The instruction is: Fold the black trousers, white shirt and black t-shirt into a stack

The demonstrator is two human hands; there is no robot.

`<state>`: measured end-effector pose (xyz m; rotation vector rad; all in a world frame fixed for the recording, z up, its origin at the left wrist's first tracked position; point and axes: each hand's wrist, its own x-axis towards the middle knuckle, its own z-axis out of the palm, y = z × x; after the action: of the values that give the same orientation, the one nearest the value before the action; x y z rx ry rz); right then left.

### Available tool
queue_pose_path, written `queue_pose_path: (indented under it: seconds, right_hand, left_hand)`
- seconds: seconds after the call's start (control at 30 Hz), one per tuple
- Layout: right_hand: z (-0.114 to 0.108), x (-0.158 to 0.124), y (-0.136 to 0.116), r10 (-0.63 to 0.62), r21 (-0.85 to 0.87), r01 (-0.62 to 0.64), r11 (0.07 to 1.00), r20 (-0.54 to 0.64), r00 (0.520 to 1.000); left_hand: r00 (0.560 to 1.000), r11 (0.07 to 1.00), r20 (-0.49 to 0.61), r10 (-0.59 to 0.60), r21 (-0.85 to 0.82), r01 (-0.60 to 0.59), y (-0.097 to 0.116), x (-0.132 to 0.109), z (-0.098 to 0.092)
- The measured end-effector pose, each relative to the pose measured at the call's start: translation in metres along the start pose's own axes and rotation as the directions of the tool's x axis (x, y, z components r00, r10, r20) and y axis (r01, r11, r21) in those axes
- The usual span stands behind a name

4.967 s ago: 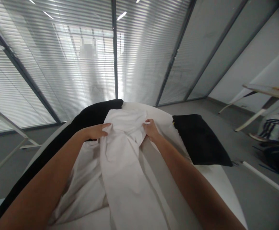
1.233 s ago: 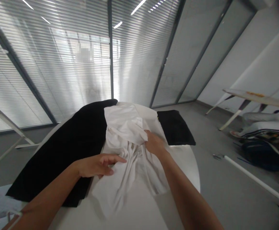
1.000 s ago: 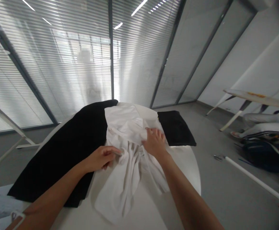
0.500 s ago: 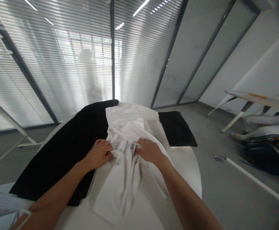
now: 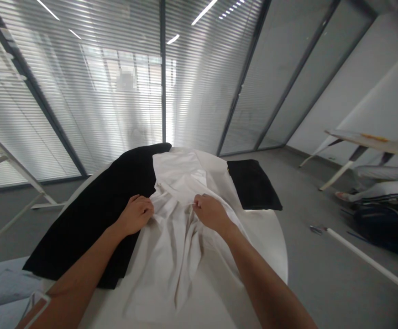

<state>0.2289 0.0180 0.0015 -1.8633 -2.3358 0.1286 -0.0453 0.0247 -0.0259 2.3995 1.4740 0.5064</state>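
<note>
A crumpled white garment [image 5: 176, 228] lies along the middle of a round white table [image 5: 270, 246]. My left hand [image 5: 135, 214] is closed on a fold at the garment's left edge. My right hand [image 5: 211, 212] is closed on a fold near its middle, just below a doubled-over upper part. The two hands are about a hand's width apart. A large black cloth [image 5: 99, 214] lies spread to the left, partly under the white garment.
A folded black cloth [image 5: 253, 185] rests at the table's right edge. Glass walls with blinds stand behind. A white frame [image 5: 10, 164] is at the left. On the right floor are a tilted white board [image 5: 366, 139], a dark bag [image 5: 384, 224] and a white rod [image 5: 366, 262].
Over five seconds the garment was pulled back and bunched on the table. In the last second both hands moved up the cloth and closed on folds, and the lower part spread flatter.
</note>
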Motion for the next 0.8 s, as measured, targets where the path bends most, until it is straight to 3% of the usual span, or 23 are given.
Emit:
queue_pose_path:
  seconds: [0.13, 0.27, 0.37, 0.43, 0.5, 0.57, 0.8]
  right_hand:
    - [-0.009, -0.003, -0.007, -0.030, 0.116, 0.046, 0.992, -0.142, 0.989]
    - [-0.012, -0.011, -0.019, -0.115, 0.246, 0.161, 0.956, -0.192, 0.975]
    - [-0.005, -0.013, -0.025, -0.173, 0.302, 0.229, 0.925, -0.204, 0.964]
    - [0.003, -0.012, -0.028, -0.209, 0.323, 0.269, 0.908, -0.207, 0.956]
    - [0.010, -0.010, -0.030, -0.246, 0.339, 0.302, 0.891, -0.200, 0.949]
    - [0.015, -0.009, -0.033, -0.278, 0.336, 0.326, 0.884, -0.184, 0.943]
    - [0.001, -0.021, -0.036, -0.362, 0.171, 0.360, 0.917, -0.020, 0.932]
  left_hand:
    - [0.991, 0.991, -0.038, -0.126, -0.037, 0.125, 0.024, 0.002, 0.003]
    - [0.998, 0.991, -0.015, -0.063, -0.116, 0.061, 0.053, 0.009, 0.007]
    - [0.997, 0.970, -0.044, -0.056, -0.241, 0.044, 0.060, 0.018, 0.011]
    - [0.989, 0.879, -0.041, -0.144, -0.465, 0.109, 0.058, 0.023, 0.017]
    - [0.979, 0.729, 0.009, -0.206, -0.666, 0.159, 0.053, 0.024, 0.023]
    - [0.981, 0.654, 0.038, -0.189, -0.741, 0.154, 0.051, 0.020, 0.027]
    - [1.000, 0.816, 0.010, -0.005, -0.578, 0.010, 0.049, 0.010, 0.027]
